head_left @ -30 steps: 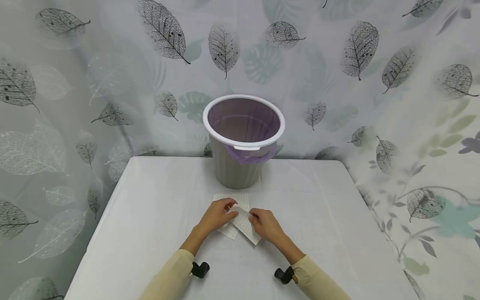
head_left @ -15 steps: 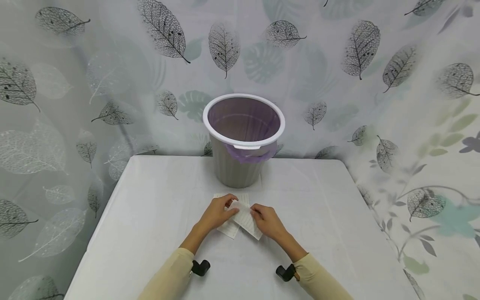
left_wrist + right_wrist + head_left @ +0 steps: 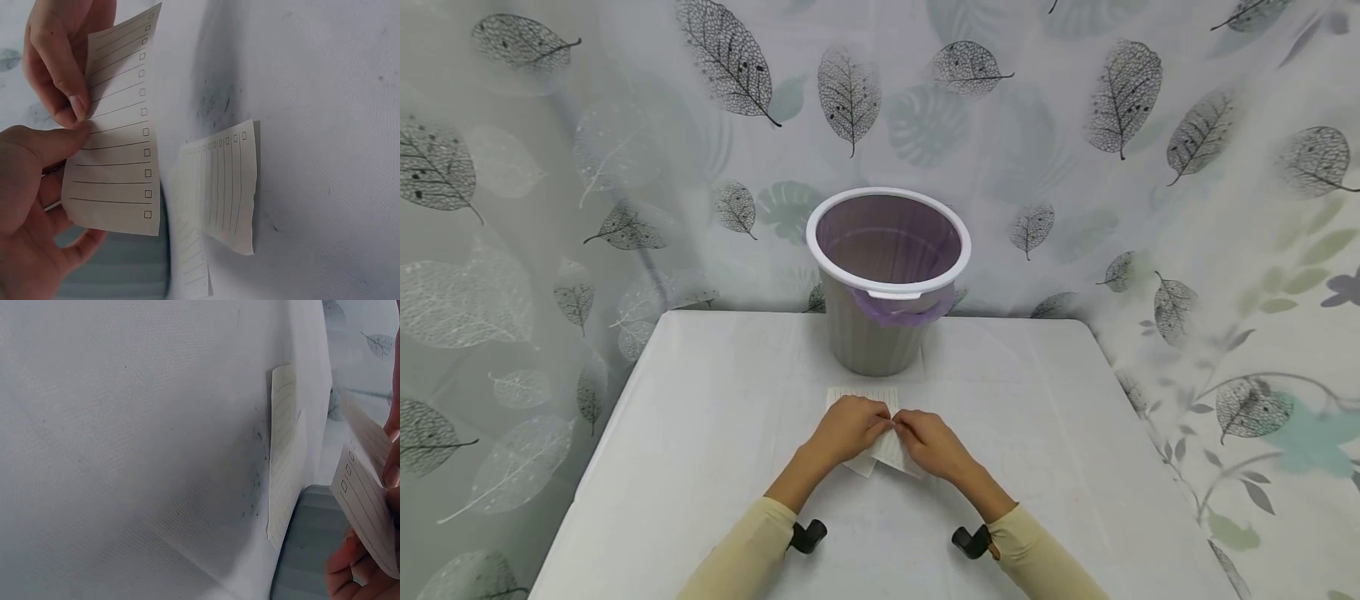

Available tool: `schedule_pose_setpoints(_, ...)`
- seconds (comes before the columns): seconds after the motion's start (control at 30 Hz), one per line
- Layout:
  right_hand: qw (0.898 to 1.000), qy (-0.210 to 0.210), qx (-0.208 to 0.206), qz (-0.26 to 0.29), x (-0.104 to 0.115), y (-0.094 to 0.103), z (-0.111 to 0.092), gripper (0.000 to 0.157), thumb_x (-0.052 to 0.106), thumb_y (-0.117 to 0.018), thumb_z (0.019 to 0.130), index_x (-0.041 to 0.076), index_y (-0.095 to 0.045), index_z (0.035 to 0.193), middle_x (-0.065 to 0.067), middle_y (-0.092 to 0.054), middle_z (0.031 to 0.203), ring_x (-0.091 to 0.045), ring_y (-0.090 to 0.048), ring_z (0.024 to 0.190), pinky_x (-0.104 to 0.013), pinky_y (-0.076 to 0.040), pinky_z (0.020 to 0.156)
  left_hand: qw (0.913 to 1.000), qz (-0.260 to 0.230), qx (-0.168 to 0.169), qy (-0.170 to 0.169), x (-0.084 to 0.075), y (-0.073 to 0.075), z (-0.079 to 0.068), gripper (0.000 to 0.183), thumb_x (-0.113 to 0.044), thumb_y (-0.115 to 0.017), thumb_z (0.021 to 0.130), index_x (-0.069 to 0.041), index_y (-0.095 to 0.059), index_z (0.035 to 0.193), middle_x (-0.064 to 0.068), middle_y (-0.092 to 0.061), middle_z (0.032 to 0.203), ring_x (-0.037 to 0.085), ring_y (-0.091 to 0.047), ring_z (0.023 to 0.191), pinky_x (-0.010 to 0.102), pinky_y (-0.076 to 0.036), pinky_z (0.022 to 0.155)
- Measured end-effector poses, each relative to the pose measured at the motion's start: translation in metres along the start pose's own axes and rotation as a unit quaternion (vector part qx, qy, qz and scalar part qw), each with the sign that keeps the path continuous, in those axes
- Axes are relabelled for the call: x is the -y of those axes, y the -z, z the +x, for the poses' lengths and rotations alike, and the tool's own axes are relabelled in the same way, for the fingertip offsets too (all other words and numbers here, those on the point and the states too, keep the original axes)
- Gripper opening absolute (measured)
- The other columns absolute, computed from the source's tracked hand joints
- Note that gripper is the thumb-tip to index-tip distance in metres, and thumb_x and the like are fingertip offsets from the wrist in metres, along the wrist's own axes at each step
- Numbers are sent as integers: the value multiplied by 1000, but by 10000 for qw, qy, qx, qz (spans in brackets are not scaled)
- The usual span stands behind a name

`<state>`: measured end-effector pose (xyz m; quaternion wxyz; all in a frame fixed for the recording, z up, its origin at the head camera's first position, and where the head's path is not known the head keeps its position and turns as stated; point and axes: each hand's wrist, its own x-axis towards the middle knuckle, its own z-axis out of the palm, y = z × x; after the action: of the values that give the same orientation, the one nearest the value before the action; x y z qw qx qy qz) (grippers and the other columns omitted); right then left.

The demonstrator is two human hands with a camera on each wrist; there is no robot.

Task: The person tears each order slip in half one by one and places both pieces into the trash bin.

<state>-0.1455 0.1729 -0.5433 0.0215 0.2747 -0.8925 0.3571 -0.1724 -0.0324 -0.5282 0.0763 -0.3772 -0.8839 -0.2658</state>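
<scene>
The left hand point(image 3: 848, 432) and right hand point(image 3: 934, 443) pinch a checklist sheet point(image 3: 119, 159) before the wastebasket point(image 3: 874, 337). Loose checklist slips point(image 3: 228, 187) also lie before it.

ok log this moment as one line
left hand: pinches lined sheet; right hand: pinches same sheet; other paper: on table; bin: farther back

A white-covered table point(image 3: 700, 417) bears a grey bin point(image 3: 872, 337) and, nearer, lined paper point(image 3: 231, 187).

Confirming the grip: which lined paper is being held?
The raised paper, pinched by left hand and right hand; other lined paper lies on the table.
</scene>
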Motion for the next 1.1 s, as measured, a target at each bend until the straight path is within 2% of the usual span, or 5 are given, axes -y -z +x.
schedule_pose_setpoints(0.17, 9997, 68, -136, -196, 0, 2, 1, 15, 4, -60, 103, 7, -74, 102, 0, -71, 91, -9, -58, 71, -31, -52, 64, 9999, -111, -14, 61, 0, 2, -1, 11, -22, -77, 96, -11, -78, 98, -1, -75, 85, 15, -66, 69, 34, -54, 66)
schedule_pose_setpoints(0.37, 9989, 159, -379, -214, 1, 4, 2, 12, 5, -64, 101, 8, -76, 101, -1, -73, 93, -12, -65, 78, -34, -56, 70, 9998, -149, -83, 35, -1, 5, 0, 10, -22, -77, 97, -12, -77, 96, -2, -74, 83, 14, -63, 66, 34, -53, 66)
schedule_pose_setpoints(0.53, 9974, 382, -560, -248, 3, 7, 2, 10, 4, -67, 99, 5, -76, 101, -4, -74, 96, -17, -70, 84, -37, -58, 74, 9996, -299, 1, 7, -2, 9, 2, 9, -19, -76, 97, -11, -78, 98, -2, -74, 84, 12, -60, 64, 32, -53, 64)
schedule_pose_setpoints(0.77, 9956, 570, -568, -486, 6, 9, 3, 9, 5, -68, 99, 6, -76, 100, -3, -74, 95, -18, -70, 85, -38, -58, 74, 9995, -280, 164, -47, -5, 14, 4, 10, -16, -74, 97, -10, -82, 97, -1, -77, 88, 14, -68, 72, 32, -56, 68)
schedule_pose_setpoints(1.1, 9974, 529, -443, -213, 7, 13, 5, 12, 4, -66, 99, 9, -77, 99, 0, -74, 95, -14, -69, 87, -37, -58, 76, 9988, -203, -263, -359, -3, 17, 2, 9, -16, -79, 90, -10, -85, 95, -2, -78, 86, 16, -71, 74, 34, -57, 69)
